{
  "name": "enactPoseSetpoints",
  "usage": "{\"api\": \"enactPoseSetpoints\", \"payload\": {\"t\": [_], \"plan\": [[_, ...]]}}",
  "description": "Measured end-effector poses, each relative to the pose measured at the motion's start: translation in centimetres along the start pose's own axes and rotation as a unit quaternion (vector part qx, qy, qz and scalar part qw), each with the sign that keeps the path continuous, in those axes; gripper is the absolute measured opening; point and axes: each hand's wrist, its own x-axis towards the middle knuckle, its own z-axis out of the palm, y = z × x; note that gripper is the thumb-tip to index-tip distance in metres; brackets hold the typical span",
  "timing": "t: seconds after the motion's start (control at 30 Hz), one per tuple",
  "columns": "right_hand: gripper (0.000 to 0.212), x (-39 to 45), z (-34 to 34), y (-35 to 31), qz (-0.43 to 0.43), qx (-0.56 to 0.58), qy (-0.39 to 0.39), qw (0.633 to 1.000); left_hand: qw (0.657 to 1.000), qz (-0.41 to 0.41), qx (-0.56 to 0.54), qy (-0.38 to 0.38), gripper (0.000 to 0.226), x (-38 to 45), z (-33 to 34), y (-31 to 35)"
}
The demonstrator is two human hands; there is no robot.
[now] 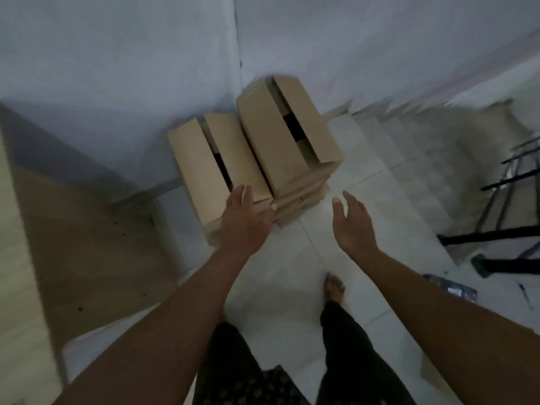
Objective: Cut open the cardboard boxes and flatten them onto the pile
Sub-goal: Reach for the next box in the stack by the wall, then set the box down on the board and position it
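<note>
A single head-worn camera looked steeply down and forward from standing height at a tiled floor (pixel 344 176), facing a wall corner (pixel 238 54). Both outstretched forearms filled the near foreground; the boxes (pixel 251 159) lay beyond, mid-frame.

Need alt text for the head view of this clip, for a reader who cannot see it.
Seen from above, a person reaches both open hands toward cardboard boxes stacked in a wall corner on a white tiled floor: the left hand over the lower box, the right hand in the air beside the taller stack. Stairs with a black railing descend at right.
</note>
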Motion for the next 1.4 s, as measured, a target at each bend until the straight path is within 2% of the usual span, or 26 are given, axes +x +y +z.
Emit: {"api": "enactPoseSetpoints", "payload": {"t": [0.17,0.27,0.33,0.47,0.53,0.6,0.67,0.77,0.83,0.9,0.97,1.1,1.17,1.27,1.33,1.4], "plan": [[0.056,11.4,0.7,3.7,0.038,0.113,-0.03,0.992,0.987,-0.105,-0.119,0.039,0.077,4.8,8.2,1.8],[0.062,17.2,2.2,5.9,0.095,0.24,-0.036,0.965,0.972,-0.127,-0.186,0.066,0.063,7.5,12.5,2.1],[0.064,20.5,3.3,7.4,0.097,0.303,-0.049,0.947,0.962,-0.143,-0.212,0.091,0.058,9.5,14.9,1.9],[0.065,25.0,5.4,9.8,0.067,0.345,-0.106,0.93,0.942,-0.161,-0.254,0.151,0.06,12.3,17.9,0.9],[0.055,26.5,6.3,10.5,0.046,0.349,-0.113,0.929,0.941,-0.145,-0.259,0.166,0.048,13.2,19.2,0.2],[0.033,27.7,6.9,11.1,0.037,0.36,-0.115,0.925,0.934,-0.143,-0.278,0.171,0.039,13.7,20.2,0.0],[0.03,28.1,6.9,11.0,0.038,0.379,-0.122,0.917,0.93,-0.143,-0.29,0.175,0.037,13.9,20.7,0.2],[0.052,27.9,6.3,10.0,0.042,0.385,-0.141,0.911,0.924,-0.151,-0.295,0.189,0.04,14.0,20.4,0.5],[0.057,27.8,5.8,9.7,0.033,0.37,-0.147,0.917,0.919,-0.154,-0.303,0.201,0.039,14.0,19.9,0.7],[0.049,27.7,4.9,9.2,0.012,0.36,-0.161,0.919,0.911,-0.167,-0.314,0.21,0.038,13.7,19.1,1.7],[0.038,27.1,3.6,8.4,-0.017,0.347,-0.168,0.923,0.901,-0.181,-0.329,0.218,0.05,13.2,18.0,2.9],[0.037,25.2,0.1,5.4,-0.074,0.3,-0.163,0.937,0.879,-0.195,-0.36,0.245,0.075,12.3,14.3,6.4],[0.041,24.3,-1.6,3.7,-0.095,0.289,-0.146,0.941,0.869,-0.196,-0.37,0.263,0.07,11.8,12.4,8.3],[0.042,22.3,-4.7,0.8,-0.107,0.327,-0.146,0.927,0.861,-0.18,-0.384,0.282,0.053,10.6,9.2,11.1],[0.053,20.3,-6.8,-0.9,-0.131,0.324,-0.152,0.924,0.853,-0.18,-0.397,0.289,0.057,9.4,6.9,13.0],[0.069,18.0,-8.9,-2.6,-0.161,0.308,-0.151,0.925,0.842,-0.183,-0.409,0.299,0.05,7.9,4.2,14.9]]}}
